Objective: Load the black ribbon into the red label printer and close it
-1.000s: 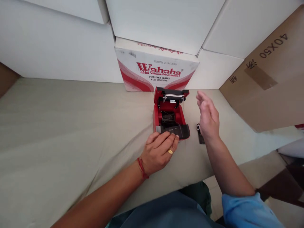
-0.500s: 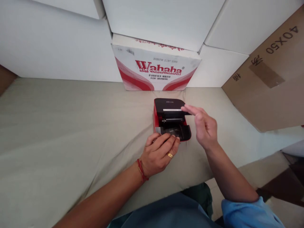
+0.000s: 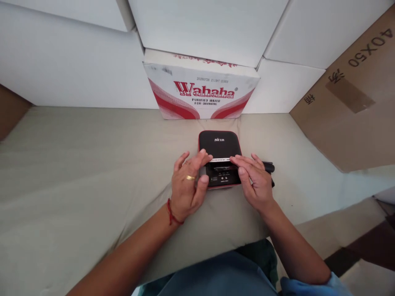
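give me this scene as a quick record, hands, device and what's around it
device: red-and-black, lid lowered, latching unclear
left hand: open, fingertips at the lid's front edge, left side
right hand: open, fingertips at the same edge, right side
beside right hand: black object, partly hidden
behind: Wahaha box
far right: brown carton
surface: pale cloth

Beige cloth [image 3: 92, 164]; on it, red-rimmed device [image 3: 219, 144], black object [image 3: 269, 167], boxes [image 3: 203, 92].

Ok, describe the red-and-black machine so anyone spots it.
Find the Wahaha carton. In front, on the pale cloth, left hand and right hand flank the machine. Unlike the small black object beside the right hand, it is squarish and red-edged, with a white strip across its top.
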The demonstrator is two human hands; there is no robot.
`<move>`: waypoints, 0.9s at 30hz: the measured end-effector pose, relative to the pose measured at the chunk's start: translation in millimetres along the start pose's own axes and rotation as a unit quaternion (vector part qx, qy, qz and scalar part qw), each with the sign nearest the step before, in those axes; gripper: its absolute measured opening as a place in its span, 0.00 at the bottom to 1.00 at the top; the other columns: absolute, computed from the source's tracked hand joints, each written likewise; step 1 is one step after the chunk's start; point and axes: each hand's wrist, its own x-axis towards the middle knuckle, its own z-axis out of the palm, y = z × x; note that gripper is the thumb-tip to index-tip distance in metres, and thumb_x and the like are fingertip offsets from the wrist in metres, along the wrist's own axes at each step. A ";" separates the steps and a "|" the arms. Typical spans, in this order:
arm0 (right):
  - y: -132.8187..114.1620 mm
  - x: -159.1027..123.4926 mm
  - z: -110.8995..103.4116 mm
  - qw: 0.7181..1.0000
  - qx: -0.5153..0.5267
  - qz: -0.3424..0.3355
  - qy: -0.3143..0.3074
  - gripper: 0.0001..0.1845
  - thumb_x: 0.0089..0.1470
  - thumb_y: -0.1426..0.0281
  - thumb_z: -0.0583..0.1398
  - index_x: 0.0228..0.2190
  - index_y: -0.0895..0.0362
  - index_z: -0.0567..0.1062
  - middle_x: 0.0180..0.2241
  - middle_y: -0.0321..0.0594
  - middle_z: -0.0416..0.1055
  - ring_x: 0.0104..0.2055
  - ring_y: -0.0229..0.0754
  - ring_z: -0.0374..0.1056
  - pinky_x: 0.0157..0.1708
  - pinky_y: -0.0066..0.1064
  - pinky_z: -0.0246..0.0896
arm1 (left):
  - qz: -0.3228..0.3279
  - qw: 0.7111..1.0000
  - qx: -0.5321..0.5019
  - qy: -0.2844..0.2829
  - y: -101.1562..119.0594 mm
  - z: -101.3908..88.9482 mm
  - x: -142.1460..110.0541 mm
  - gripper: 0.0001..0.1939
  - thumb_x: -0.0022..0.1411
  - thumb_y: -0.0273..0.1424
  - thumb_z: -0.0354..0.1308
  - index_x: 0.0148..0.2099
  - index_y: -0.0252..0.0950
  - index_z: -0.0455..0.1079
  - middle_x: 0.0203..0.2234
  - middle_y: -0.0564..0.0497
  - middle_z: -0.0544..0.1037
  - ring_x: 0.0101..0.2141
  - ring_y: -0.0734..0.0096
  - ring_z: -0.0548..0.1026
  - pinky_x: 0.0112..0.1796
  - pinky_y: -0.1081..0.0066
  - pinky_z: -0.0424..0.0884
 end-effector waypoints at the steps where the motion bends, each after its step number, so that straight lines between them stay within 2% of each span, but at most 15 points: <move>1: -0.5 0.6 -0.2 1.000 0.000 0.003 0.000 0.20 0.77 0.66 0.54 0.60 0.45 0.82 0.54 0.38 0.87 0.60 0.47 0.82 0.73 0.54 0.65 | -0.005 1.000 -0.003 -0.004 -2.2 -0.5 1.4 0.30 0.81 0.32 0.48 0.81 0.45 0.55 0.56 0.46 0.88 0.59 0.60 0.84 0.67 0.53 0.64; 5: -2.5 1.5 -0.3 1.000 0.000 0.008 0.004 0.20 0.77 0.67 0.55 0.59 0.45 0.82 0.54 0.39 0.87 0.60 0.47 0.83 0.71 0.52 0.67 | 0.002 1.000 0.022 0.000 -3.8 0.5 5.0 0.28 0.80 0.29 0.49 0.78 0.44 0.62 0.53 0.47 0.89 0.51 0.61 0.85 0.56 0.56 0.67; 10: -3.0 2.8 1.5 1.000 -0.004 0.003 0.011 0.19 0.76 0.69 0.55 0.58 0.47 0.82 0.53 0.40 0.88 0.58 0.47 0.83 0.68 0.49 0.68 | -0.020 1.000 0.015 0.004 -3.0 2.5 9.4 0.27 0.80 0.30 0.51 0.76 0.44 0.64 0.49 0.48 0.90 0.46 0.62 0.85 0.54 0.56 0.68; 13: -1.7 2.3 4.4 0.999 0.009 0.003 0.034 0.18 0.76 0.69 0.55 0.57 0.47 0.82 0.51 0.40 0.88 0.57 0.47 0.83 0.69 0.51 0.65 | -0.076 0.994 -0.079 0.009 -4.5 3.1 11.0 0.24 0.82 0.34 0.52 0.75 0.45 0.66 0.47 0.48 0.89 0.50 0.60 0.85 0.57 0.56 0.72; 16: 0.0 -0.4 8.7 0.997 0.041 -0.008 0.058 0.20 0.76 0.67 0.55 0.62 0.47 0.78 0.52 0.41 0.88 0.58 0.49 0.81 0.70 0.54 0.63 | -0.146 0.964 -0.222 0.034 -8.9 2.2 10.5 0.25 0.82 0.38 0.53 0.76 0.46 0.63 0.44 0.51 0.89 0.52 0.62 0.85 0.60 0.57 0.74; 18: 0.9 -2.3 11.9 0.997 0.048 -0.019 0.061 0.22 0.76 0.65 0.55 0.64 0.47 0.77 0.54 0.42 0.87 0.59 0.51 0.80 0.69 0.55 0.62 | -0.186 0.939 -0.277 0.081 -15.3 0.7 9.5 0.26 0.80 0.40 0.57 0.75 0.49 0.62 0.47 0.51 0.88 0.54 0.62 0.84 0.60 0.58 0.75; 20: 1.4 -4.0 15.0 0.997 0.042 -0.035 0.061 0.21 0.75 0.65 0.54 0.61 0.46 0.80 0.55 0.42 0.86 0.59 0.52 0.80 0.69 0.56 0.62 | -0.236 0.917 -0.299 0.120 -24.6 -1.1 8.7 0.28 0.76 0.42 0.62 0.74 0.52 0.63 0.58 0.49 0.84 0.61 0.59 0.80 0.61 0.57 0.74; 21: 1.6 -4.7 16.5 0.996 0.039 -0.044 0.063 0.20 0.75 0.65 0.54 0.58 0.46 0.82 0.55 0.41 0.86 0.59 0.53 0.80 0.70 0.56 0.62 | -0.267 0.904 -0.311 0.119 -29.7 -1.9 8.6 0.30 0.73 0.43 0.65 0.73 0.54 0.64 0.64 0.48 0.79 0.66 0.57 0.76 0.63 0.56 0.73; 22: 1.7 -5.4 17.8 0.996 0.038 -0.050 0.065 0.19 0.75 0.65 0.55 0.56 0.46 0.83 0.55 0.41 0.85 0.59 0.53 0.79 0.70 0.56 0.62 | -0.299 0.890 -0.327 0.103 -34.6 -2.4 8.6 0.32 0.70 0.43 0.67 0.72 0.55 0.64 0.70 0.49 0.74 0.71 0.54 0.71 0.67 0.53 0.70; 24: 2.0 -6.6 19.8 0.995 0.044 -0.051 0.071 0.18 0.74 0.66 0.55 0.53 0.46 0.84 0.56 0.41 0.85 0.60 0.53 0.79 0.71 0.57 0.61 | -0.351 0.862 -0.365 0.038 -42.3 -2.5 9.2 0.39 0.65 0.41 0.70 0.74 0.56 0.62 0.78 0.51 0.64 0.78 0.49 0.59 0.75 0.46 0.59; 27: 2.7 -8.0 20.6 0.995 0.056 -0.042 0.068 0.18 0.74 0.67 0.55 0.54 0.47 0.84 0.56 0.42 0.84 0.62 0.53 0.77 0.72 0.58 0.59 | -0.370 0.831 -0.411 -0.061 -47.6 -0.1 11.0 0.50 0.59 0.38 0.73 0.78 0.57 0.56 0.83 0.54 0.53 0.83 0.46 0.43 0.79 0.40 0.43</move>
